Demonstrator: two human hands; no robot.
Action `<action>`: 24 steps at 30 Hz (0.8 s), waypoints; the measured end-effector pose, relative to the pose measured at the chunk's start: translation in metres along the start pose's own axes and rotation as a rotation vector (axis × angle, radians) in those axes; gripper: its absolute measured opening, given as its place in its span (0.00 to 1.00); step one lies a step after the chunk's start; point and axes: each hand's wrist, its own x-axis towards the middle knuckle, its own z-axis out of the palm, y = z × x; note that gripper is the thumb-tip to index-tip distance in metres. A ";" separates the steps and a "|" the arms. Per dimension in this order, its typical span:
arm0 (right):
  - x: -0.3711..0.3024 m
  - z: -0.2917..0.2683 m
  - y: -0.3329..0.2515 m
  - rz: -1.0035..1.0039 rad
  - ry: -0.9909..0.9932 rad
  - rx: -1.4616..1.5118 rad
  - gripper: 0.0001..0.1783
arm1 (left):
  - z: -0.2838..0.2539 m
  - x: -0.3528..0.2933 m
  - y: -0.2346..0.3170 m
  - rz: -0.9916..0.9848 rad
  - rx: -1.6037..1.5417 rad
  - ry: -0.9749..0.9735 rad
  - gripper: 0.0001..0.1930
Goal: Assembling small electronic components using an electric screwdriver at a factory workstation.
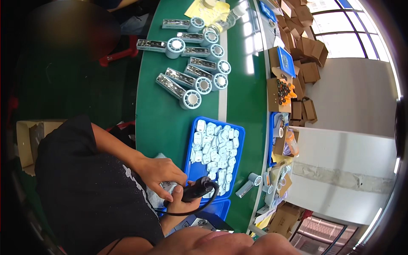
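My left hand (163,173) is closed over a pale blue piece (169,187), mostly hidden under its fingers. My right hand (182,205) grips a black, corded electric screwdriver (196,189), its cable looping beside the wrist. Both hands are close together in front of my body, at the table's near edge. Next to them lies a blue tray (241,146) holding many small pale blue plastic pieces (221,140). Farther off, several light blue housings (191,99) rest on the table, each with a round slotted end and a long open handle showing parts inside.
The green table (244,104) carries a clear bottle (231,18) and yellow paper (199,12) at its far end. A second blue tray (222,209) stands beside the first. Another housing (254,179) lies across the table. Cartons (312,50) and a parts box (278,93) line the opposite side.
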 end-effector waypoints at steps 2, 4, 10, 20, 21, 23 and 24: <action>0.000 -0.002 -0.006 0.054 -0.011 -0.019 0.37 | 0.005 -0.003 0.002 -0.031 -0.051 -0.016 0.23; 0.001 -0.001 -0.009 0.009 -0.003 -0.002 0.36 | 0.005 -0.003 0.004 -0.061 -0.099 -0.029 0.24; 0.002 0.003 -0.017 0.011 0.047 -0.027 0.27 | 0.007 -0.002 -0.003 -0.090 -0.103 -0.052 0.26; -0.005 -0.008 -0.012 0.005 0.005 -0.041 0.28 | 0.012 -0.011 0.005 -0.080 -0.037 -0.128 0.27; -0.009 -0.011 -0.009 0.014 -0.008 -0.113 0.30 | 0.011 -0.012 0.014 -0.098 -0.035 -0.126 0.28; -0.015 -0.013 -0.010 0.053 0.012 -0.164 0.37 | 0.011 -0.008 0.017 -0.122 -0.047 -0.162 0.30; -0.018 -0.012 -0.007 0.029 0.048 -0.113 0.39 | 0.013 -0.008 0.012 -0.122 -0.017 -0.162 0.30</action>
